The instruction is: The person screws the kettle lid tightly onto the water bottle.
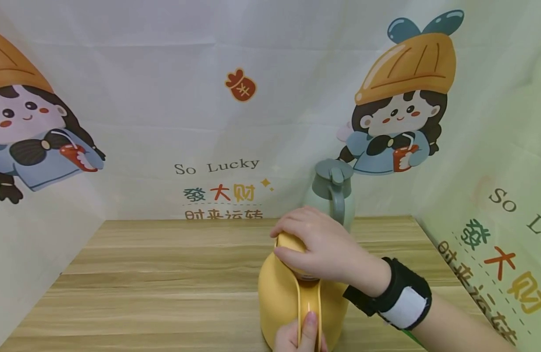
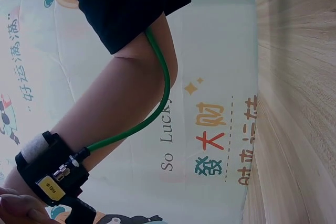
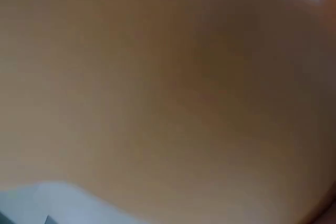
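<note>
A yellow insulated jug (image 1: 274,298) stands at the front of the wooden table in the head view, its handle towards me. My left hand (image 1: 298,337) holds the lower part of that handle, thumb lying along it. My right hand (image 1: 320,239) grips the yellow lid (image 1: 292,242) from above, covering most of it. In the left wrist view a strapped forearm (image 2: 121,95) crosses the picture; the jug does not show there. A blurred brownish surface (image 3: 131,87) very close to the lens fills the right wrist view.
A pale green jug (image 1: 334,183) with a grey-green lid and handle stands behind the yellow one, at the table's back edge. Printed cloth walls (image 1: 164,107) enclose the wooden table (image 1: 164,288). A green cable (image 2: 163,87) runs along the forearm.
</note>
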Demonstrator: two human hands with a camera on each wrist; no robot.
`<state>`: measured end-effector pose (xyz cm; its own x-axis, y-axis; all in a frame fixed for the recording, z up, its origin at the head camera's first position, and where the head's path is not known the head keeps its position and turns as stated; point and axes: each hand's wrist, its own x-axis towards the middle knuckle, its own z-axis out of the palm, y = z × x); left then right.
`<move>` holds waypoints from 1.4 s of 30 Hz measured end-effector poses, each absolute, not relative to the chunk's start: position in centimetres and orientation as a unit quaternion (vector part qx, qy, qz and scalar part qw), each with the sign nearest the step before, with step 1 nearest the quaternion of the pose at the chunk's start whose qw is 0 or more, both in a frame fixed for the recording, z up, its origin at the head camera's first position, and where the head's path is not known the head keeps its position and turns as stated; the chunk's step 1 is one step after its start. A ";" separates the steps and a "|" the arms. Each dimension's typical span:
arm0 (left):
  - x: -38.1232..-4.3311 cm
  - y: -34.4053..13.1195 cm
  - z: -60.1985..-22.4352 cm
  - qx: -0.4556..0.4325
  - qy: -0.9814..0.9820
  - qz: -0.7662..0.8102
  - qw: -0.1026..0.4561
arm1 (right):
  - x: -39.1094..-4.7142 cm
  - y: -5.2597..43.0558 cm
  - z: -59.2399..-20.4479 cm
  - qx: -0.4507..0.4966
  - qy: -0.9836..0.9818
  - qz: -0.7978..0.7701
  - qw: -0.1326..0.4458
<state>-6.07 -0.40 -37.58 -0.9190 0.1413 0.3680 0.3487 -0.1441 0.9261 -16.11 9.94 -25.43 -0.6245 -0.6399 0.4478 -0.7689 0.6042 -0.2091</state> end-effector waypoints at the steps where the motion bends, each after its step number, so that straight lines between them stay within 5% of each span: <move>1: -6.1 -0.4 -37.6 -0.189 -0.651 -0.732 0.074 | -15.9 9.8 -25.4 0.384 -0.888 0.190 0.169; 17: -6.0 -0.5 -37.4 -0.120 -0.659 -0.742 -0.006 | -14.3 7.8 -25.2 0.216 -0.956 0.133 0.148; 35: -6.1 -0.6 -37.3 -0.131 -0.657 -0.743 0.003 | -13.9 7.8 -25.2 0.200 -0.962 0.120 0.140; 42: -6.2 -0.6 -37.4 -0.156 -0.650 -0.743 0.030 | -14.7 9.1 -24.3 0.272 -0.940 0.159 0.135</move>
